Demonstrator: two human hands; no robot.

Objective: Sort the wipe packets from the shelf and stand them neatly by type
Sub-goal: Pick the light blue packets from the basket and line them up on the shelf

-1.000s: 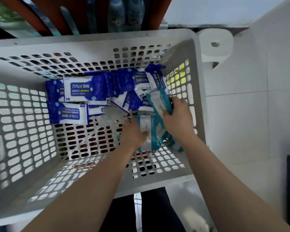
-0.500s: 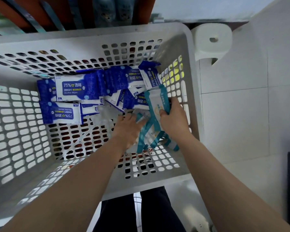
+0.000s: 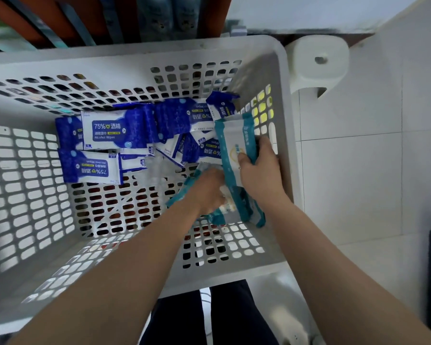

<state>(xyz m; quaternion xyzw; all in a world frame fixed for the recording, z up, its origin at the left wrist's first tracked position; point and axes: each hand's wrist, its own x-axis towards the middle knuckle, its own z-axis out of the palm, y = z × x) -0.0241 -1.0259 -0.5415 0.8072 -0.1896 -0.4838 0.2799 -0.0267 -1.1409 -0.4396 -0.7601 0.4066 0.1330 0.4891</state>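
Two hands are down in the white basket (image 3: 135,53) right now, both at its right-hand end. The right hand (image 3: 259,173) has hold of a teal packet (image 3: 234,135): thumb laid across the white face, fingers wrapped round the far edge, clamped firm. That packet stands tilted on end, its top leaning against the basket's right wall, touching the blue ones behind it. The left hand (image 3: 209,190) sits just beside it, palm down on a small heap of teal packets (image 3: 249,212) lying on the basket floor. Its fingers bend down into the heap and out of sight, so whether they grip anything I cannot tell.

Across the far side of the basket the blue packets (image 3: 105,131) lie in a loose jumble, some flat with the label up, some upside down, one poking up in the far right corner. Near side of the basket floor shows bare grid. Outside, to the right, pale floor tiles (image 3: 358,170). Beyond the basket's far rim, a shelf (image 3: 157,16) with bottles, blurred.
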